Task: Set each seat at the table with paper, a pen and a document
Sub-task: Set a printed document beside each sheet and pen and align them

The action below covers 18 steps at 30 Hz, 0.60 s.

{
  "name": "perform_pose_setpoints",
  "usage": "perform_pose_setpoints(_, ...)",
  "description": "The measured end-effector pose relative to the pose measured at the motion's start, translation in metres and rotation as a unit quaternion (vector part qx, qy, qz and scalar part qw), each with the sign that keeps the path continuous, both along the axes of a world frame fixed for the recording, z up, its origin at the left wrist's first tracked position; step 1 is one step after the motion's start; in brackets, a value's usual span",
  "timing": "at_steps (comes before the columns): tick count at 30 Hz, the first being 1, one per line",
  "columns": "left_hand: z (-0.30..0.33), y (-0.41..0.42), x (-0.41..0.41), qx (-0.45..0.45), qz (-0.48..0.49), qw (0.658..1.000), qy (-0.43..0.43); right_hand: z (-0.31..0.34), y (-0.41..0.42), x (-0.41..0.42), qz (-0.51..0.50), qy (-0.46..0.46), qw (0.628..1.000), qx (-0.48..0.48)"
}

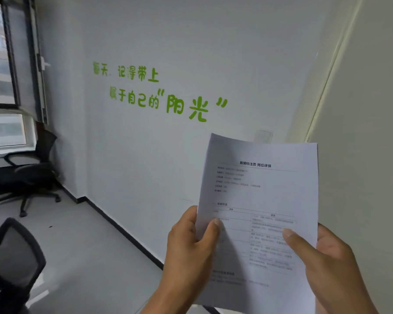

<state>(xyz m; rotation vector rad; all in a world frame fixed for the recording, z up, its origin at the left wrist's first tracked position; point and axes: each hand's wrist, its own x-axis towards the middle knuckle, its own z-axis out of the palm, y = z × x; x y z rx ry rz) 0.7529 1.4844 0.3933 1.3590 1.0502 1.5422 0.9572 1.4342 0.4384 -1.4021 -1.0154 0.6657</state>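
Hands hold a printed document [259,200] upright in front of the person, its face turned toward the camera and its top edge curling slightly. The left hand [188,248] is closed on the sheet's lower left edge, thumb across the front and fingers behind; the right hand [329,261] is closed on the lower right part, thumb [297,243] lying on the printed table, fingers behind the paper. Whether this is a single sheet or a thin stack cannot be told from this angle. Behind it stands a white wall with green lettering [159,91], and a window [7,75] lies far to the left. Two black mesh office chairs are in view, one by the window [25,175] and one near the lower left corner [11,254], both well apart from the paper. No bench, pen or blank paper shows in this view, so how many seats are already set cannot be judged. The step in hand looks like carrying or checking the document before it goes to a seat. The next move probably calls for turning toward the bench, picking the seat that lacks a document, and laying the sheet flat there, face up, square to the seat, releasing it with both hands so it does not slide or crease.
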Motion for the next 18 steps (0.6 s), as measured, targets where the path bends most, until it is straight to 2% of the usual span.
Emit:
perform_pose_setpoints(6,-0.001,0.106,-0.027,0.006,0.064,0.998,-0.002,-0.002,0.137,-0.018,0.062,-0.01,0.998,0.004)
perform_pose_setpoints(11,-0.02,0.193,-0.047,-0.008,0.153,0.988,0.033,-0.026,0.255,-0.038,0.147,0.011,0.989,0.015)
perform_pose_setpoints(18,-0.028,0.295,-0.084,-0.018,0.295,0.954,0.042,-0.033,0.421,-0.087,0.312,0.018,0.95,0.017)
